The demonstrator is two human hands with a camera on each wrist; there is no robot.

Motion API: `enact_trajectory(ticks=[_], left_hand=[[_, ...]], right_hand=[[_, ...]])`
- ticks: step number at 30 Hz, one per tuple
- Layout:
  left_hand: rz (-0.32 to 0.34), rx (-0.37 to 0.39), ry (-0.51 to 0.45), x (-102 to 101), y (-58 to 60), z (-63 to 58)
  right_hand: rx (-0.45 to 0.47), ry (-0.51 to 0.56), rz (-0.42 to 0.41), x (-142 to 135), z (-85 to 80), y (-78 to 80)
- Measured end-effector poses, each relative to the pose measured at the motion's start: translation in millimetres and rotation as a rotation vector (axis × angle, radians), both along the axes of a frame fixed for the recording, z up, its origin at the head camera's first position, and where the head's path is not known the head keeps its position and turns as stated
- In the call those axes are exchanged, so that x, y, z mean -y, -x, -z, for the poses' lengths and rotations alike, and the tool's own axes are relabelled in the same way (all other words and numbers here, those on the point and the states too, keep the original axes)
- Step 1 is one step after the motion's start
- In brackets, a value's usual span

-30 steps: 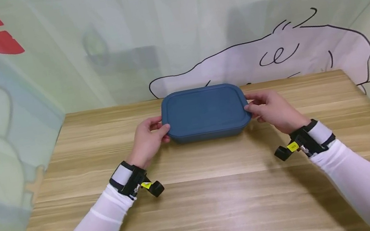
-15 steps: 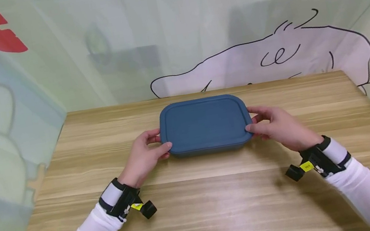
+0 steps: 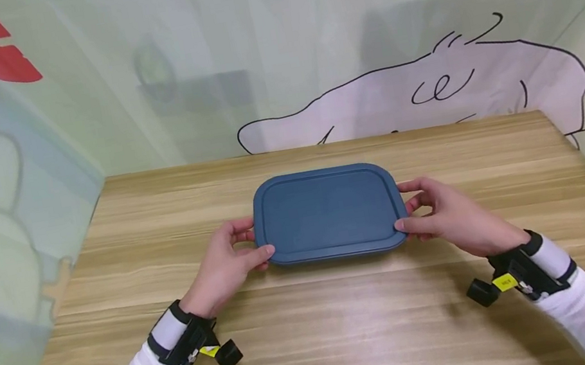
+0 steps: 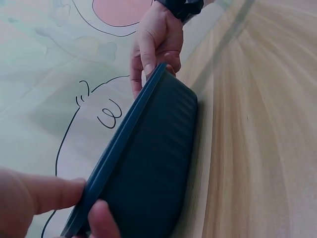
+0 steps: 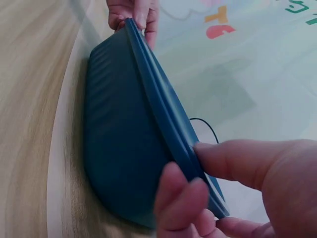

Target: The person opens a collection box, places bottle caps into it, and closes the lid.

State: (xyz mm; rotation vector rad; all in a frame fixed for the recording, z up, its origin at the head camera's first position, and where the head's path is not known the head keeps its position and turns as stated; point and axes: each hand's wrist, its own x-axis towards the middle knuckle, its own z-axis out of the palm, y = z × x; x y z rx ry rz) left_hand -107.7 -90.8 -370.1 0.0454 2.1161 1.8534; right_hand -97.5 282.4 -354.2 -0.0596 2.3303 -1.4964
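Observation:
A dark blue rectangular lidded container [image 3: 327, 212] with rounded corners lies between both hands in the head view, lid upward. At its left end my left hand [image 3: 225, 266] grips the rim, thumb on top of the lid edge and fingers below. My right hand [image 3: 453, 213] pinches the opposite end the same way. The left wrist view shows the ribbed long side of the container [image 4: 148, 153], lid fitted on. In the right wrist view, thumb and fingers of the right hand [image 5: 247, 183] close on the rim of the container [image 5: 124, 119]. Whether its base touches the table cannot be told.
The wood-grain table [image 3: 348, 329] stretches in front of and beside the container. Behind it hangs a pale printed cloth [image 3: 292, 45] with line drawings, which also runs along the left side. Both wrists carry strapped cameras.
Both hands have brought the container nearer to me, away from the table's back edge. Less of its front side shows now. The grip on both ends looks the same.

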Motion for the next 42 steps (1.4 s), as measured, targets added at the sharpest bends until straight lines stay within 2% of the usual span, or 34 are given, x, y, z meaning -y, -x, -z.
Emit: enact_trajectory(ticks=[4, 8, 14, 19, 23, 27, 35, 38, 42], left_hand=[[0.044, 0.028, -0.022, 3, -2.4, 0.4], [0.054, 0.074, -0.037, 6, 4.5, 0.1], [0.023, 0.080, -0.001, 6, 31.9, 0.2], [0.017, 0.078, 0.013, 1, 55.0, 3.0], [-0.007, 0.095, 0.009, -2, 68.5, 5.7], [-0.005, 0.110, 0.019, -3, 76.8, 6.9], [0.011, 0.113, 0.024, -4, 77.5, 4.3], [0.035, 0.112, 0.005, -1, 69.9, 3.6], [0.070, 0.126, -0.035, 6, 51.5, 4.1]], right_hand=[[0.045, 0.043, -0.021, -4, 0.4, -1.8], [0.095, 0.080, -0.026, -7, -0.2, 3.6], [0.077, 0.051, -0.008, -7, -0.7, 23.9], [0.045, 0.002, 0.047, -4, 3.1, 46.0], [0.028, -0.015, 0.077, 0, 5.3, 58.5], [0.023, 0.010, 0.082, 1, 6.3, 63.8], [0.024, 0.024, 0.079, 0, 6.9, 63.3], [0.036, 0.012, 0.081, -2, 8.2, 58.0], [0.065, 0.050, 0.063, -6, 9.4, 41.5]])
